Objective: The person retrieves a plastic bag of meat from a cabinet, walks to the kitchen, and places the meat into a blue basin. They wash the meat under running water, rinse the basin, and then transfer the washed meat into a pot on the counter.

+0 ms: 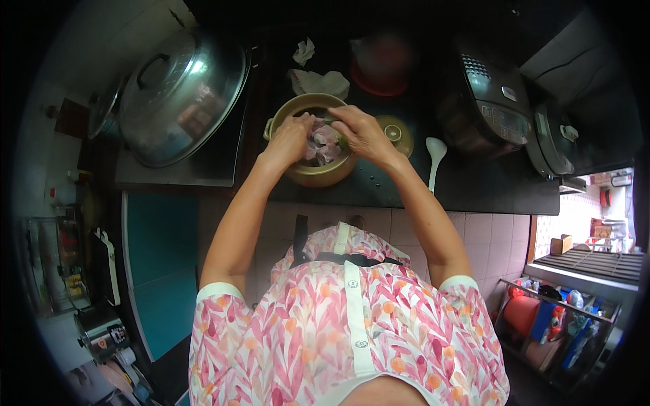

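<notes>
An olive-yellow pot (321, 178) with small side handles stands on the dark countertop before me. Pieces of raw pinkish meat (323, 144) fill its middle. My left hand (292, 136) reaches over the left rim, its fingertips down at the meat. From the right, my right hand (359, 131) leans over the opposite rim with bent fingers. A bit of something green (342, 141) shows below its fingers; whether either hand grips anything is hidden. The matching lid (401, 136) lies to the right, partly behind my right wrist. Beside it rests a white ladle (435, 152).
A large domed metal lid (188, 101) covers the hob area at left. Behind the pot lie a white cloth or paper (325, 83), a crumpled tissue (303, 52) and a red basin (381, 83). A dark rice cooker (495, 111) and another appliance (551, 139) stand at right.
</notes>
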A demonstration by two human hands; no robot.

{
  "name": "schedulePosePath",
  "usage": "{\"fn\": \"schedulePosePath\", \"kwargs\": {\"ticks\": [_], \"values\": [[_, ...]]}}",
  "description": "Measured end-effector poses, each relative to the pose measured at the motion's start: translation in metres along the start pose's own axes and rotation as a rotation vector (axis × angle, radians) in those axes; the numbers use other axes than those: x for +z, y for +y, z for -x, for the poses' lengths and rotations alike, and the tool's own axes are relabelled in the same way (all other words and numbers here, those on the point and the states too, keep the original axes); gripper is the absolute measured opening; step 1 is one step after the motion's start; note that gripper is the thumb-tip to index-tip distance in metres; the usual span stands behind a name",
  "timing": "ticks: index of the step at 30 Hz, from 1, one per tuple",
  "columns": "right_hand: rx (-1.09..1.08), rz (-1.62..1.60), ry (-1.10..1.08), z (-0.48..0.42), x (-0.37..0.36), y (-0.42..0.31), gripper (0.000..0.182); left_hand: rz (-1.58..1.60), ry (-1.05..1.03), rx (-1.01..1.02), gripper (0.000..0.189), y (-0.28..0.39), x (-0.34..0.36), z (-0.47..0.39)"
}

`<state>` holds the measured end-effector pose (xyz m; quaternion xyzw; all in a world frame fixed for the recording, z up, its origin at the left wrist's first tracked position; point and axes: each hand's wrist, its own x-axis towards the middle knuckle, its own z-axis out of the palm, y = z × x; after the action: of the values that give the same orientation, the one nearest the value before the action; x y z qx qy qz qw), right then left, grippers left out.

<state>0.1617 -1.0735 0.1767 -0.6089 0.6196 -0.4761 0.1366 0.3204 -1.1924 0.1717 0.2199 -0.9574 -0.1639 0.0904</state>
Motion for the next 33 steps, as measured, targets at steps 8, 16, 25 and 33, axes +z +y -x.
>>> {"fn": "schedulePosePath", "kwargs": {"ticks": [8, 16, 25, 33], "values": [[0.434, -0.268, 0.081, 0.085, -0.039, -0.002, 0.022, 0.002, -0.017, -0.155, 0.022, 0.0, 0.026, -0.023], [0.598, -0.463, 0.192, 0.153, -0.047, 0.042, 0.023, -0.128, 0.061, -0.059, 0.02, 0.001, 0.036, -0.033], [0.746, -0.557, 0.137, 0.179, -0.041, 0.052, 0.017, 0.318, 0.518, -0.508, 0.017, 0.032, -0.027, 0.08], [0.588, -0.501, -0.287, 0.187, 0.031, 0.025, 0.026, 0.802, 1.025, -1.171, 0.03, 0.006, 0.063, 0.316]]}}
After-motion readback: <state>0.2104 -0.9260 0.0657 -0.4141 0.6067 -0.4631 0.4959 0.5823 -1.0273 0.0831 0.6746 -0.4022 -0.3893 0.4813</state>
